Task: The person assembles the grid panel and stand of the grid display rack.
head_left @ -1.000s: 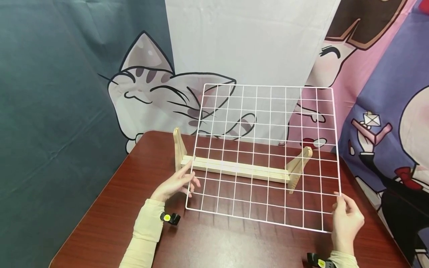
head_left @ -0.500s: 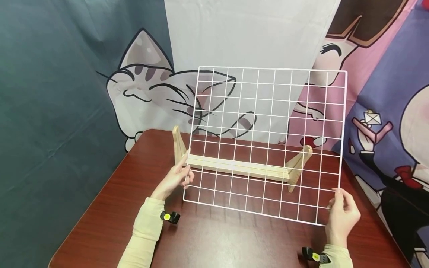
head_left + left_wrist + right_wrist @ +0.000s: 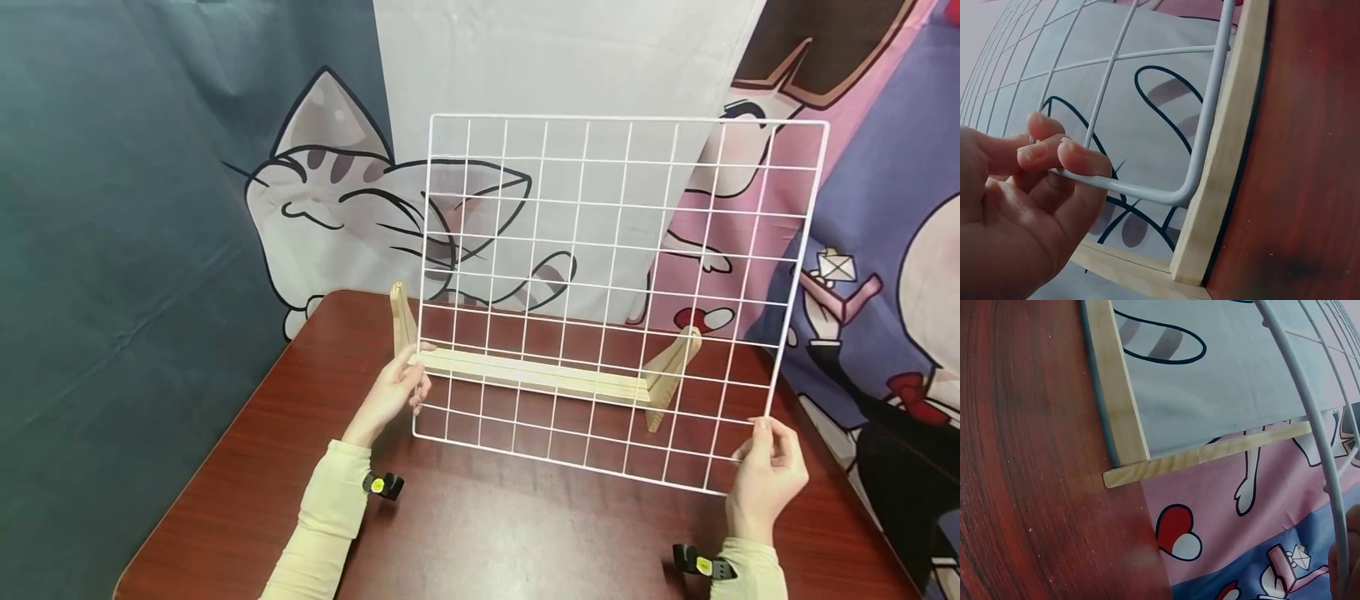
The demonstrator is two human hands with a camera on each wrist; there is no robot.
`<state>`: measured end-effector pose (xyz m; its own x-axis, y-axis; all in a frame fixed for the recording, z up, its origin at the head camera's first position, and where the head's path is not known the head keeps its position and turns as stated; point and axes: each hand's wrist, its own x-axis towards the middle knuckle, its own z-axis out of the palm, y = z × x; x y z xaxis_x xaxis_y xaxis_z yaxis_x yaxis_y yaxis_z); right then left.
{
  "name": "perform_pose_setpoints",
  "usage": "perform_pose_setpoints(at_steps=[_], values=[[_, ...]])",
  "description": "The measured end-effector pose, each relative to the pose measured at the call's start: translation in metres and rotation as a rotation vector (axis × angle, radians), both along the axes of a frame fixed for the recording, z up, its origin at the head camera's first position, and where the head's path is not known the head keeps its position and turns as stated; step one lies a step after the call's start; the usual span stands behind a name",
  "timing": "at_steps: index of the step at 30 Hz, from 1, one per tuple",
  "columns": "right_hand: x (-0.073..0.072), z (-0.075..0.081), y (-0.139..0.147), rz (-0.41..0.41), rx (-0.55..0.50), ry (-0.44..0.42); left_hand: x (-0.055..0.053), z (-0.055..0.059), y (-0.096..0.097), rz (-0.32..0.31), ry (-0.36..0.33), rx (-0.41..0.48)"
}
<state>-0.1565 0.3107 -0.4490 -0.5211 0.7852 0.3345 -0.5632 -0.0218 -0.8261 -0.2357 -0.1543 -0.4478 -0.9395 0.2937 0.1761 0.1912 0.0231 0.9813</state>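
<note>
Aloft over the red-brown table (image 3: 480, 537), tilted, hung a white wire grid (image 3: 615, 247): squarish openings, rounded corners, outer wire thicker than the inner ones. Behind it, a pale wooden stand (image 3: 540, 376). Left hand (image 3: 392, 393) gripped one side, fingers curled; right hand (image 3: 771, 477) pinched the other.

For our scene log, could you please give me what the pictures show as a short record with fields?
Left hand: grips the grid's left edge, near the lower corner
Right hand: pinches the grid's right edge, near the lower corner
White wire grid: held up, in front of the stand in the head view
Wooden stand: on the table, two uprights joined by a crossbar
Grid touching stand: cannot tell
Table: reddish-brown
Backdrop: printed with cartoon figures
</note>
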Motion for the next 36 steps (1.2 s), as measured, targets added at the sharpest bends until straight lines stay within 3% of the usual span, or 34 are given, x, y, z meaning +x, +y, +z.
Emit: perform_pose_setpoints(at_steps=[8, 19, 30, 36], values=[[0.003, 0.002, 0.002, 0.050, 0.061, -0.025, 0.005, -0.005, 0.001, 0.055, -0.052, -0.013], [0.005, 0.005, 0.001, 0.052, 0.025, -0.034, 0.006, -0.008, -0.003, 0.055, -0.051, 0.016], [0.005, 0.002, 0.000, 0.058, -0.019, -0.027, 0.007, -0.016, -0.007, 0.011, -0.015, 0.067], [0.004, -0.001, 0.001, 0.112, -0.022, -0.007, 0.006, -0.016, -0.008, 0.033, 0.028, 0.068]])
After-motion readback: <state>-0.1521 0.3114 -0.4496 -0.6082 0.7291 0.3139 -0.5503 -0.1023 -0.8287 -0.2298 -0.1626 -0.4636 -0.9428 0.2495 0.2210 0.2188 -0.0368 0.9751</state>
